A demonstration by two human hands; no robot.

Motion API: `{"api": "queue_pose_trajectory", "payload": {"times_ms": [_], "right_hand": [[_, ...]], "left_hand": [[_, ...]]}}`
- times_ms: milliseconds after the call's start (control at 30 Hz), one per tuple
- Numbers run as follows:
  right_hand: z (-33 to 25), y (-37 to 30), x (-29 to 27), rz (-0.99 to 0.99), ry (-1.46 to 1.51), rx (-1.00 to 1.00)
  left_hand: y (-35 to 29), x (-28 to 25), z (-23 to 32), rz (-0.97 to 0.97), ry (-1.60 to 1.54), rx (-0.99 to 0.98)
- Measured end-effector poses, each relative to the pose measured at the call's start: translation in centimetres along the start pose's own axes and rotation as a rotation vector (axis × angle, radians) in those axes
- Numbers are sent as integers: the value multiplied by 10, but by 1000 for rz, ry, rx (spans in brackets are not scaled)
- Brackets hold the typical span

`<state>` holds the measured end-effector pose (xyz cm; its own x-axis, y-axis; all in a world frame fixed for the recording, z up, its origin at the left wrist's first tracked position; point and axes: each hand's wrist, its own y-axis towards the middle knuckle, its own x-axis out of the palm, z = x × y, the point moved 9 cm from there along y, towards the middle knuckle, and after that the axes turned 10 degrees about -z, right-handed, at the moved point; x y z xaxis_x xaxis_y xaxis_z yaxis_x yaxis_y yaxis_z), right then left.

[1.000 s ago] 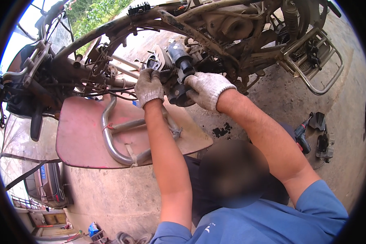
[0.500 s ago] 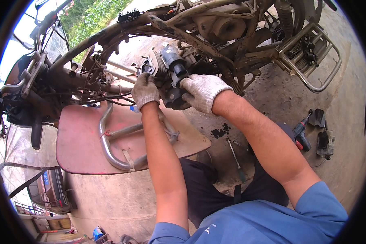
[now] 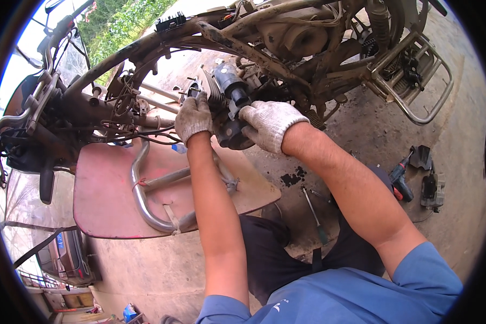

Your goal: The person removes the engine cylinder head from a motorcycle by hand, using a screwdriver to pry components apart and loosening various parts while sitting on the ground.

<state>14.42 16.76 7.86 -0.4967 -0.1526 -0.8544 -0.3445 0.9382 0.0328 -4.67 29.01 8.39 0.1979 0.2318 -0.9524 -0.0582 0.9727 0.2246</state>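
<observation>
Engine [image 3: 231,133] slung low under the motorbike frame [image 3: 248,48], and both hands are right in on it! The gloved left hand [image 3: 194,117] sits at the open end of the finned cylinder [image 3: 213,90], fingertips up against its rim; whether they grip anything, I cannot tell. Over on the other side, the gloved right hand [image 3: 273,124] curls its fingers by the lower end of the black canister [image 3: 230,82], and what they pinch is hidden. The hands stand apart, engine between them.

So where do we stand? Judging by that bare cylinder, the engine is partly stripped, and closing it up looks to be work left undone. Out on the ground lies a loose finned part [image 3: 431,192], seemingly already off, with a black piece [image 3: 420,158] just beside it and a drill [image 3: 400,181] near both. A screwdriver [image 3: 312,210] rests between the knees, in nobody's grip. Left of that, a bent metal pipe [image 3: 139,181] crosses the pink board [image 3: 105,189], and far left, a parked car [image 3: 65,254]!
</observation>
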Motion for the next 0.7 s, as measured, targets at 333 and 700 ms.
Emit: {"api": "queue_pose_trajectory", "payload": {"times_ms": [333, 700], "right_hand": [[2, 5, 3, -13, -2, 22], [3, 4, -1, 31, -5, 4]], "left_hand": [[-2, 2, 2, 4, -76, 119], [-7, -4, 5, 37, -119, 168]]}}
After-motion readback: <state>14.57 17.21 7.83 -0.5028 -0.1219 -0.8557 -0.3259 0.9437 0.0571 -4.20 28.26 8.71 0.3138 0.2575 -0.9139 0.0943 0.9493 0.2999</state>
